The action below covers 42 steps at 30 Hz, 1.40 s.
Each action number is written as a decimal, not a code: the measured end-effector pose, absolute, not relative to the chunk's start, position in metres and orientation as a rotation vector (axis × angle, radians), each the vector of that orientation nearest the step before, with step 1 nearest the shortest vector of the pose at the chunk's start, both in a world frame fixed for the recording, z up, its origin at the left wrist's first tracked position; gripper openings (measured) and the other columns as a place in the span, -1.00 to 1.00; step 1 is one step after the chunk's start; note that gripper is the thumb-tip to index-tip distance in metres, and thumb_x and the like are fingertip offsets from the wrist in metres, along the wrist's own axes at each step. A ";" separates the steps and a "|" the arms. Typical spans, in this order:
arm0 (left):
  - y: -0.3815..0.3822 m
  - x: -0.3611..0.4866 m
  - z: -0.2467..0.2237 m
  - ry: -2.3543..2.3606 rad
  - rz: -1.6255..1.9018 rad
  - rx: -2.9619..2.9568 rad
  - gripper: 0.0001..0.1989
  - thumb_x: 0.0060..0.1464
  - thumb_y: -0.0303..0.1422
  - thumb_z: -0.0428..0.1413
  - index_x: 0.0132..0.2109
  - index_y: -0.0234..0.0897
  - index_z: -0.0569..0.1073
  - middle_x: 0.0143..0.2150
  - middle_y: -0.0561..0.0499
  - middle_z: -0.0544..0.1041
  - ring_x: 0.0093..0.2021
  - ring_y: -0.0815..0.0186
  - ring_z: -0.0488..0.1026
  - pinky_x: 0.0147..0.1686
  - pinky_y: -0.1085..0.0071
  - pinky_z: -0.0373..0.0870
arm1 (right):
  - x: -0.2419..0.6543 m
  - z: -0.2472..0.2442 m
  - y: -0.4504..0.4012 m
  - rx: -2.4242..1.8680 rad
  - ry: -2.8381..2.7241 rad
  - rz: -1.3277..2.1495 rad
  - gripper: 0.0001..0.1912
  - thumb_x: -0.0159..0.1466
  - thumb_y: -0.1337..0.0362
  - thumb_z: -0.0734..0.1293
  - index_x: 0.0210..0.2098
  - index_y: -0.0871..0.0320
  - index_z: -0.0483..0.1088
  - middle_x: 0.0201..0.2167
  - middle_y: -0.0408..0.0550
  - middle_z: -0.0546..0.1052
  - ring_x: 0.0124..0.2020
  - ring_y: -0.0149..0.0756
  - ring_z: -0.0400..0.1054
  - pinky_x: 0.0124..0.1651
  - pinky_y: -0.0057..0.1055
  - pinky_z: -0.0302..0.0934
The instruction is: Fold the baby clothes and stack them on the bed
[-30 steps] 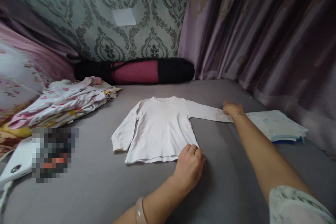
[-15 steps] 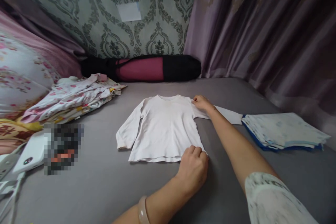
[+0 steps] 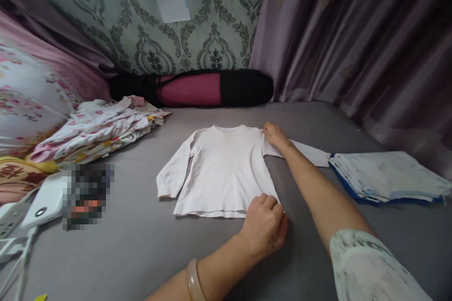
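Note:
A white long-sleeved shirt [image 3: 224, 171] lies spread flat, its neckline away from me and its hem towards me. My left hand [image 3: 264, 225], with a bangle [image 3: 195, 282] on the wrist, is closed on the hem at its right corner. Up at the right shoulder seam, my right hand [image 3: 276, 135] pinches the fabric. My right forearm crosses over the right sleeve, whose cuff end reaches the edge of a folded stack of cloth [image 3: 391, 176]. The left sleeve angles down beside the body of the shirt.
The grey bed sheet [image 3: 130, 244] lies beneath everything. Along the wall stretches a black and pink long bag [image 3: 190, 89]. Crumpled printed clothes [image 3: 102, 127] lie at the left, near a white power bank [image 3: 47, 200] with cables and a blurred-out item. Purple curtains [image 3: 339, 47] hang right.
Both hands keep hold of the shirt and have shifted slightly to the right, drawing its right edge a little outward. The view has also moved a little.

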State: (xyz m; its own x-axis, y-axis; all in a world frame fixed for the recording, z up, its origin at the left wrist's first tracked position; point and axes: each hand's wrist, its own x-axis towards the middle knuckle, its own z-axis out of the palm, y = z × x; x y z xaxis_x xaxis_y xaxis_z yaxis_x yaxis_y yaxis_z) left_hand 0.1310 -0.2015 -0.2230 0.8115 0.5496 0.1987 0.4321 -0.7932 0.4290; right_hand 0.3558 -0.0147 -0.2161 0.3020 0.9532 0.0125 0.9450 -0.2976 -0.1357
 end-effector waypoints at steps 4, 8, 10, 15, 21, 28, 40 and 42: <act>-0.204 0.129 -0.223 0.592 0.464 2.632 -0.74 0.19 -0.26 0.04 -0.04 -0.32 0.35 0.02 -0.15 0.45 0.07 0.11 0.34 0.06 0.20 0.34 | 0.332 -0.218 -0.028 -2.370 -1.852 -0.189 -0.60 0.35 0.44 0.01 0.05 0.32 0.35 0.06 0.28 0.41 0.14 -0.01 0.22 0.15 -0.14 0.03; -0.204 0.129 -0.228 0.360 0.447 2.667 -0.64 0.26 -0.23 -0.04 0.07 -0.39 0.30 0.18 -0.19 0.37 0.24 0.13 0.24 0.24 0.24 0.17 | 0.296 -0.228 -0.038 -2.172 -2.037 -0.133 -0.47 0.40 0.26 -0.03 0.27 0.38 0.13 0.30 0.23 0.19 0.33 -0.05 -0.04 0.32 -0.18 -0.19; -0.205 0.130 -0.228 0.259 0.436 2.682 -0.64 0.29 -0.21 -0.08 0.08 -0.38 0.30 0.20 -0.20 0.36 0.25 0.13 0.23 0.26 0.22 0.13 | 0.284 -0.235 -0.038 -2.177 -2.062 -0.031 -0.37 0.41 0.12 -0.05 0.33 0.40 0.01 0.37 0.21 0.04 0.39 -0.05 -0.17 0.36 -0.17 -0.27; -0.196 0.116 -0.208 0.090 0.411 2.663 -0.66 0.28 -0.23 -0.05 0.07 -0.37 0.32 0.13 -0.22 0.43 0.20 0.14 0.32 0.18 0.27 0.24 | 0.283 -0.244 -0.032 -2.292 -2.046 0.136 -0.30 0.40 0.03 -0.12 0.37 0.40 -0.07 0.41 0.17 -0.09 0.41 -0.08 -0.27 0.37 -0.11 -0.30; -0.164 0.049 -0.171 0.551 0.496 2.491 -0.75 0.30 -0.30 -0.10 0.03 -0.27 0.36 -0.10 -0.11 0.52 -0.12 0.27 0.49 -0.13 0.40 0.40 | 0.274 -0.236 -0.019 -2.270 -2.050 0.122 -0.30 0.41 0.04 -0.13 0.36 0.39 -0.04 0.39 0.18 -0.03 0.40 -0.11 -0.23 0.38 -0.10 -0.38; -0.139 -0.029 -0.182 1.076 0.563 2.323 -0.77 0.29 -0.29 -0.10 -0.11 -0.21 0.43 -0.23 -0.06 0.52 -0.31 0.34 0.47 -0.35 0.47 0.37 | 0.267 -0.242 -0.003 -2.296 -1.978 0.127 -0.28 0.39 0.04 -0.07 0.36 0.46 -0.09 0.40 0.21 -0.06 0.39 -0.06 -0.21 0.37 -0.18 -0.29; -0.124 -0.093 -0.211 1.363 0.595 2.432 -0.78 0.19 -0.20 0.06 -0.10 -0.20 0.44 -0.11 -0.09 0.46 -0.10 0.18 0.40 -0.07 0.24 0.36 | 0.167 -0.225 0.020 -1.998 -2.218 0.409 -0.29 0.41 0.02 -0.14 0.38 0.38 -0.11 0.42 0.13 -0.13 0.42 -0.17 -0.33 0.38 -0.19 -0.38; -0.121 -0.096 -0.214 1.390 0.597 2.434 -0.78 0.17 -0.20 0.09 -0.10 -0.20 0.44 -0.08 -0.09 0.45 -0.07 0.17 0.39 -0.04 0.23 0.35 | 0.156 -0.229 0.029 -2.043 -2.177 0.436 -0.29 0.41 0.02 -0.14 0.38 0.39 -0.10 0.42 0.16 -0.13 0.42 -0.16 -0.33 0.38 -0.19 -0.38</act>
State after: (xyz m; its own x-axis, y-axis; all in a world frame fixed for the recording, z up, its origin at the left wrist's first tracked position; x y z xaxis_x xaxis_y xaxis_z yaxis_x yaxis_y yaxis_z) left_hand -0.0956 -0.1211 -0.2138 0.4531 0.8651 0.2154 0.7516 -0.5006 0.4295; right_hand 0.1560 0.0293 -0.2288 -0.0791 0.9912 -0.1057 0.9554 0.0452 -0.2918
